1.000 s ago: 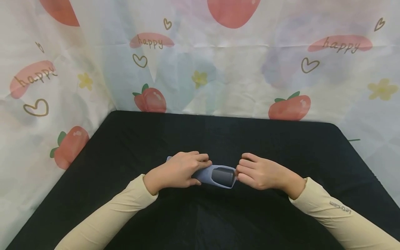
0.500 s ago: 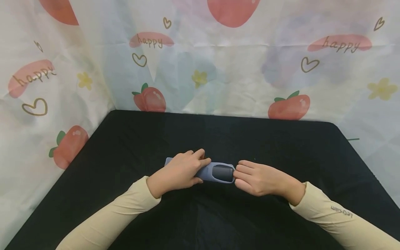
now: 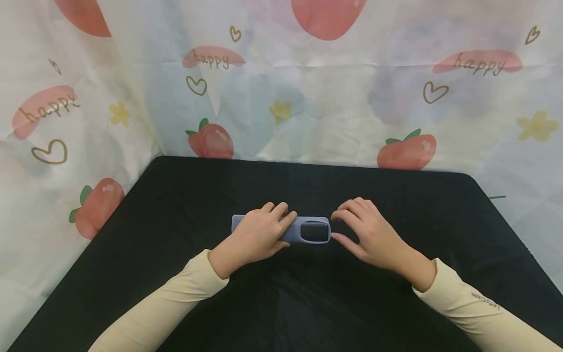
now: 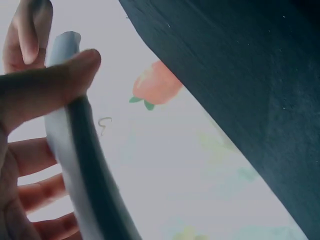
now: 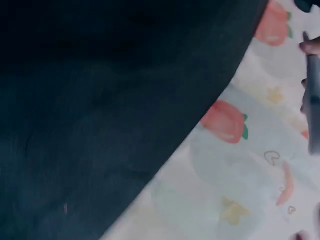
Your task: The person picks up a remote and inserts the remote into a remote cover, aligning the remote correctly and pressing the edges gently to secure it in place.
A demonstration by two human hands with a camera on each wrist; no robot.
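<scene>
A phone in a lavender-blue case (image 3: 292, 229) is held above the black table, with its long side running left to right. At its right end the back shows a dark rounded camera area. My left hand (image 3: 257, 234) grips it across the middle, fingers along the far edge and thumb along the near one. In the left wrist view the phone (image 4: 70, 145) stands between the thumb and the fingers. My right hand (image 3: 374, 234) is just off the phone's right end, fingers bent and spread from the thumb. The right wrist view catches the phone (image 5: 314, 110) at its right edge.
Black cloth covers the table (image 3: 308, 190). Behind it and to the left hangs a pale curtain (image 3: 325, 107) printed with strawberries, hearts and "happy". Both forearms wear cream sleeves (image 3: 189, 283).
The phone has risen a little and levelled out in my left hand. My right hand has let go of its right end, spread its fingers and moved slightly away.
</scene>
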